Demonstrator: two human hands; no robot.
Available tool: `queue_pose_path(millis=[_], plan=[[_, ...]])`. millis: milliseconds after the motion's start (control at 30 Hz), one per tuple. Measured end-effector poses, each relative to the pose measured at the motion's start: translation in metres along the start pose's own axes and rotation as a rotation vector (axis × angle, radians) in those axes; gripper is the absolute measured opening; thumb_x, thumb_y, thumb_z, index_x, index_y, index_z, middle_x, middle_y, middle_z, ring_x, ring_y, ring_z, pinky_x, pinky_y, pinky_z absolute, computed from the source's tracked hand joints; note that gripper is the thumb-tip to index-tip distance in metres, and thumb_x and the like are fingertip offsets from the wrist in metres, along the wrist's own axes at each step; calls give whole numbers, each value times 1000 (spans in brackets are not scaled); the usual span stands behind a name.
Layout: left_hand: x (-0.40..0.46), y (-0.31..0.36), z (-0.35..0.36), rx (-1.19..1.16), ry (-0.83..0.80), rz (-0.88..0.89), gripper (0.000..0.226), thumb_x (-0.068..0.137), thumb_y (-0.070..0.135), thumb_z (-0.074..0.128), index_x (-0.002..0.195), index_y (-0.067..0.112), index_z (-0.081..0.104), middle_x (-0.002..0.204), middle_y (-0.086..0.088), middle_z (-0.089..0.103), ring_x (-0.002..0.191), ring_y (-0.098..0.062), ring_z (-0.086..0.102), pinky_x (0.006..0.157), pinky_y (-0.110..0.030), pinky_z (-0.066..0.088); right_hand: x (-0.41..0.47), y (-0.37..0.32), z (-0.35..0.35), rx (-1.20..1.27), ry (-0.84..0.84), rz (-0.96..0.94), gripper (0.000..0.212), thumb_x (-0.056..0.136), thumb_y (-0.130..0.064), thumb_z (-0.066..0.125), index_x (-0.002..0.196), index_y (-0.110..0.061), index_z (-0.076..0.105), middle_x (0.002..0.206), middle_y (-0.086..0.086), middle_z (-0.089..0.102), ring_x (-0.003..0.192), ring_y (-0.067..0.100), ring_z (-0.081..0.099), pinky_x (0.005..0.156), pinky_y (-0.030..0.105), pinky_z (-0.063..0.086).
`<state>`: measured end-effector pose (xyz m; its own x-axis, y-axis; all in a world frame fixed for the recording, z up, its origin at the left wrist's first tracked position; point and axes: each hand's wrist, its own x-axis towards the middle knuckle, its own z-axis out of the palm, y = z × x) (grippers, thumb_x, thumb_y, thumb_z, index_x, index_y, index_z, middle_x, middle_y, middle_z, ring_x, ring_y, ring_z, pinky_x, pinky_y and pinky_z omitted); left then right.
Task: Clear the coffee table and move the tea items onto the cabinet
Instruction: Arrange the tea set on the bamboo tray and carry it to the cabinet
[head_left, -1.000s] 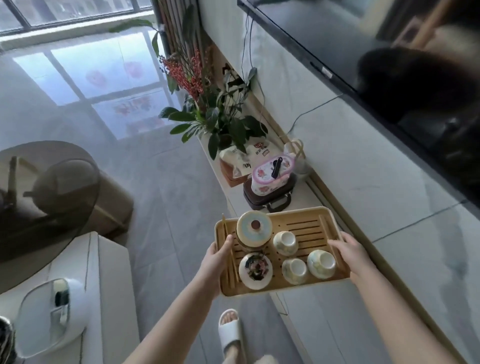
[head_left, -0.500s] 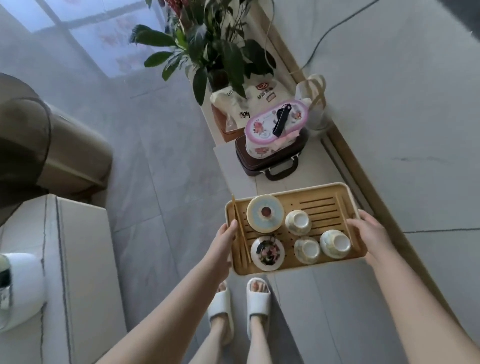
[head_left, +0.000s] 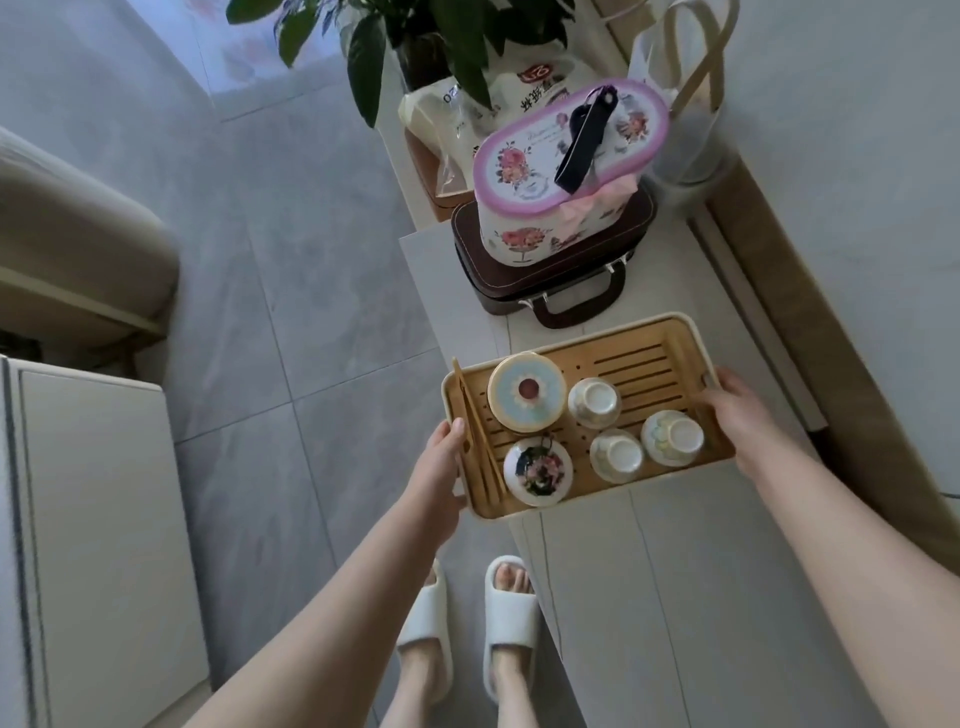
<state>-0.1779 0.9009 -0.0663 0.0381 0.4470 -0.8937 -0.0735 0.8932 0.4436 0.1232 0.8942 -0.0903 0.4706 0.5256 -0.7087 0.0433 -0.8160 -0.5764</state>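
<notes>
We are holding the tea tray (head_left: 670, 358) by its two short ends: left hand (head_left: 441, 467) is curling round the left rim with the thumb on top, right hand (head_left: 740, 415) is gripping the right rim. The tray is hanging over the cabinet (head_left: 675, 597) top; we cannot tell if it is touching yet. On the tray: a lidded tea caddy (head_left: 527, 392), a flowered lid (head_left: 537, 470), three upturned cups (head_left: 595, 402) and bamboo tongs (head_left: 478, 431) along the left edge.

Progress, our guess: carrying is nearly done, set-down and letting go are left. The coffee table is out of frame, so whatever is left there is unknown.

Room: the tray's left end is overhanging the cabinet's front edge, above the floor, so it is wanting a nudge toward the wall. Just behind the tray a brown case (head_left: 556, 280) is carrying a floral box (head_left: 566, 171); its handle is near the tray's far rim. Bare cabinet top lies nearer us.
</notes>
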Motion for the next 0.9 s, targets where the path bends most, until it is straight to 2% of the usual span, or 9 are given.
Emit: queue_pose_path(millis=[67,233,433,567,633,733,833,900], plan=[[9,-4,0,-15,-1,-4,44,95,46,45,134,26,44,138,-4,45,129,-29,40,107,-57,33,14,4,5,-11,-1,-7,40,89,-12,49,129,-14,49,122,5,56,111,26,53,97,37,40],[22,-5,5,-33,-2,1,42,96,43,44,134,24,46,142,-6,42,134,-31,35,108,-58,32,33,6,4,-36,-17,-15,49,89,-16,47,137,-17,42,139,10,50,126,29,48,109,48,35],[36,-1,10,-33,9,5,35,97,42,42,128,26,48,136,-5,47,132,-31,37,109,-58,31,42,7,6,-47,-43,-38,45,89,-16,45,134,-24,45,131,8,56,117,26,54,102,42,41],[42,-2,13,-61,14,15,33,97,42,43,126,27,49,133,-3,49,131,-28,39,109,-57,30,49,10,7,-54,-56,-44,53,89,-23,49,140,-27,37,140,3,48,126,26,47,107,46,36],[42,-1,15,-59,18,8,35,97,41,43,130,28,45,137,-2,47,133,-27,37,110,-57,29,50,11,5,-72,-59,-45,51,88,-25,51,138,-27,39,139,4,49,125,26,47,106,49,36],[41,0,16,-28,-2,8,35,96,42,45,129,31,40,129,2,47,127,-24,41,109,-56,30,49,9,4,-113,-80,-34,53,86,-27,54,137,-28,39,138,7,51,124,29,48,105,52,37],[34,2,18,26,-24,29,41,96,38,47,135,27,38,128,2,51,108,-17,50,101,-49,35,41,4,4,-143,-29,-32,60,85,-26,57,141,-26,34,142,7,46,127,28,45,107,46,36],[30,5,18,49,12,26,45,96,35,49,138,21,38,128,-1,52,115,-21,50,103,-49,35,31,1,8,-158,18,-39,61,86,-26,57,142,-23,33,144,7,43,129,28,43,105,42,35]])
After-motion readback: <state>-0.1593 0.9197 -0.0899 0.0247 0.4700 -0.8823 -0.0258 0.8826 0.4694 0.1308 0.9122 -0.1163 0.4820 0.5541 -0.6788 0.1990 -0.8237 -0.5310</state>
